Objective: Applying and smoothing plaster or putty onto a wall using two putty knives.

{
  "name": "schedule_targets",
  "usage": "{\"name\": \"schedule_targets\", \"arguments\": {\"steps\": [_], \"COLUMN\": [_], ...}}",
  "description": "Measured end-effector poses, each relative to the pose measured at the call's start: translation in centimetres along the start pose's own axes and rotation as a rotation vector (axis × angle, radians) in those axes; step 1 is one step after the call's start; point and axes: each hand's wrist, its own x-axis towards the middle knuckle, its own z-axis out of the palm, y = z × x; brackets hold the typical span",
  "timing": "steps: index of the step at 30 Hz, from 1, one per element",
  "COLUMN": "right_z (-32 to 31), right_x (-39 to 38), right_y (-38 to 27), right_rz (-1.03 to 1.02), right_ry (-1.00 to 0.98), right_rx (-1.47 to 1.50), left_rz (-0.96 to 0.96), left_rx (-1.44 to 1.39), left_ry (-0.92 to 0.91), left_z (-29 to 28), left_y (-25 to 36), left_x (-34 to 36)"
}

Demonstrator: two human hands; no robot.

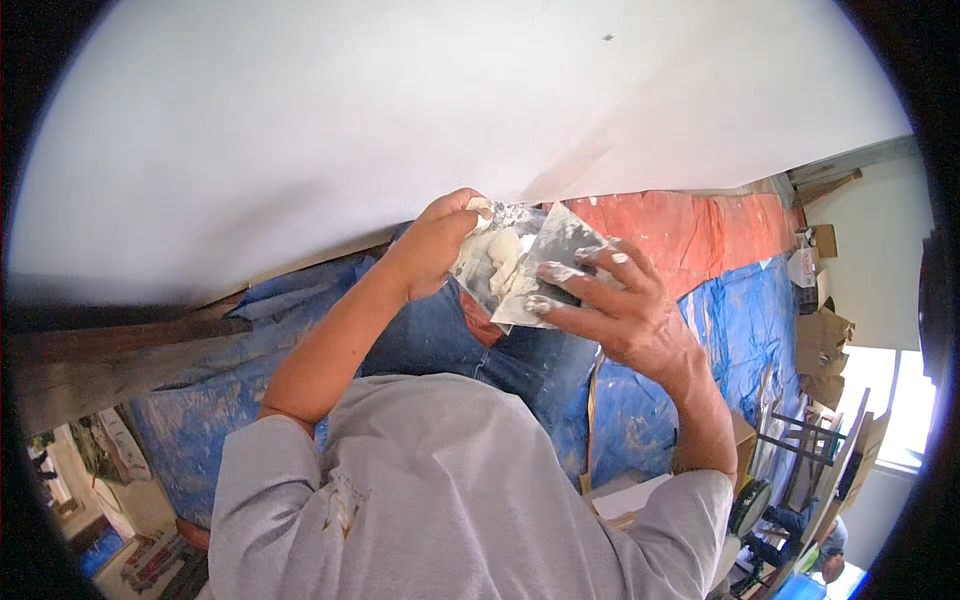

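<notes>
My left hand [437, 243] grips the handle of a putty knife [484, 262] whose blade carries a lump of white plaster [503, 260]. In my right hand [620, 305] is a second flat metal blade [558, 258], smeared white, with my plaster-covered fingers spread across its face. The two blades meet in front of me, just below the white wall [400, 110]. My grey shirt [450, 490] and blue jeans [440, 335] fill the lower middle of the view.
Blue tarpaulin [740, 310] and an orange-red sheet [700, 230] cover the floor below. A wooden beam [110, 350] runs along the left. Cardboard boxes [822, 340] stand at the right by a bright window, and another person [800, 535] sits at lower right.
</notes>
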Motion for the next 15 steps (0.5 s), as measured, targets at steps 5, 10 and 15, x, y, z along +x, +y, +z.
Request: {"name": "schedule_targets", "arguments": {"steps": [5,10,15], "right_z": [-1.1,-2.9,-1.4], "right_x": [0.3,1.6,2.1], "right_y": [-0.1,0.4,-0.2], "right_rz": [0.024,0.065,-0.02], "right_ry": [-0.084,-0.021,-0.034], "right_rx": [-0.012,-0.038,-0.049], "left_rz": [-0.013,0.021,0.058], "left_rx": [0.017,0.113,0.12], "left_ry": [0.01,-0.007,-0.054], "left_z": [0.5,0.3,1.0], "left_y": [0.4,1.0,1.5], "left_x": [-0.4,-0.5,-0.8]}}
